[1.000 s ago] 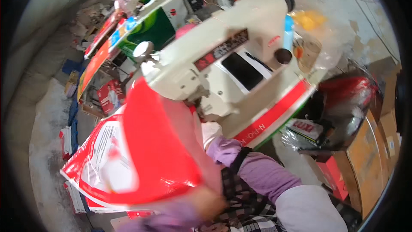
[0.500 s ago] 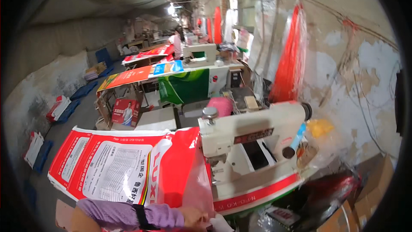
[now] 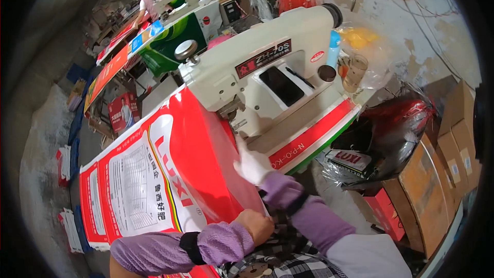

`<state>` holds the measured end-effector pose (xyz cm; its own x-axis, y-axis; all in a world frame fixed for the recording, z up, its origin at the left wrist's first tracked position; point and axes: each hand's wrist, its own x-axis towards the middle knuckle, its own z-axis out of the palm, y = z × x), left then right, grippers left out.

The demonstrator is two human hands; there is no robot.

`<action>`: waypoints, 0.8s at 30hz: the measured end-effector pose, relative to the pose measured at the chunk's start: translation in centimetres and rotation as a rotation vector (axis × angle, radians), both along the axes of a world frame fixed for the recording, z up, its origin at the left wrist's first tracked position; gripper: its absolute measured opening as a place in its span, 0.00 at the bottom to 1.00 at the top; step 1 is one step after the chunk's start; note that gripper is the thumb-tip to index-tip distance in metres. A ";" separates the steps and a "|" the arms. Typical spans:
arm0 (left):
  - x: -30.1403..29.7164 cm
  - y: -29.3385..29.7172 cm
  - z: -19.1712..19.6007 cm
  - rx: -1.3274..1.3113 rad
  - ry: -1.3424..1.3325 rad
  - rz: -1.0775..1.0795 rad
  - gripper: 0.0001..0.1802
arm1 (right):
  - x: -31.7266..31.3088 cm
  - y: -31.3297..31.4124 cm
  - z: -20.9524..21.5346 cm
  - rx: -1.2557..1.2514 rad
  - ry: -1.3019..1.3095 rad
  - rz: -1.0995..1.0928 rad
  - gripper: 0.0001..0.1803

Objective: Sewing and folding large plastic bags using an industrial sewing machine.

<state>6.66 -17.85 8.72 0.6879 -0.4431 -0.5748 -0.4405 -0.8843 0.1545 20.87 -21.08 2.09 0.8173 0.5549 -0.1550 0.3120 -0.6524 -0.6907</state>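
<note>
A large red and white printed sack (image 3: 149, 175) lies across the table, its upper edge at the needle area of a cream industrial sewing machine (image 3: 221, 82). My left hand (image 3: 256, 226), bare below a purple sleeve cover, is closed in a fist at the sack's near edge; the part it grips is mostly hidden. My right hand (image 3: 252, 166), in a white glove, holds the sack's right edge just in front of the machine's presser foot. Its thumb rests on the red surface, and the fingers underneath are hidden.
On the machine bed lie a black phone (image 3: 282, 86) and a pen, near a light-blue bottle (image 3: 333, 49) and a glass jar (image 3: 355, 72). Cardboard boxes (image 3: 422, 190) and plastic wrap stand at the right. Farther back, a person (image 3: 148, 5) works beside another machine.
My view has tilted and shifted toward the machine. The gloved right hand has come into view at the sack's edge. The sack now sits turned, and my left hand lies nearer its front edge.
</note>
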 end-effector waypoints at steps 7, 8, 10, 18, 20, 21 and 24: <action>5.2 5.2 4.0 -0.150 -0.114 -0.300 0.17 | -5.4 -0.8 -3.7 -0.163 -0.035 0.133 0.46; 6.8 7.9 6.5 0.184 0.095 -0.198 0.17 | -6.9 -1.1 -4.9 -0.035 -0.227 0.162 0.48; 10.8 16.0 8.0 0.046 -0.175 -0.385 0.12 | -6.2 -1.6 -3.9 -0.087 -0.211 0.155 0.47; -0.2 5.4 7.3 0.195 -0.120 -0.258 0.16 | 3.3 9.4 -6.9 -0.204 -0.540 -0.039 0.36; -0.8 1.9 3.5 0.220 -0.266 -0.242 0.16 | 3.9 9.3 -7.9 -0.191 -0.535 -0.055 0.36; 0.4 1.4 3.7 0.145 -0.334 -0.117 0.16 | 3.4 9.3 -7.9 -0.171 -0.514 -0.035 0.36; 4.7 11.2 7.1 -0.231 -0.523 0.109 0.24 | 3.9 6.3 -8.6 -0.116 -0.464 0.010 0.36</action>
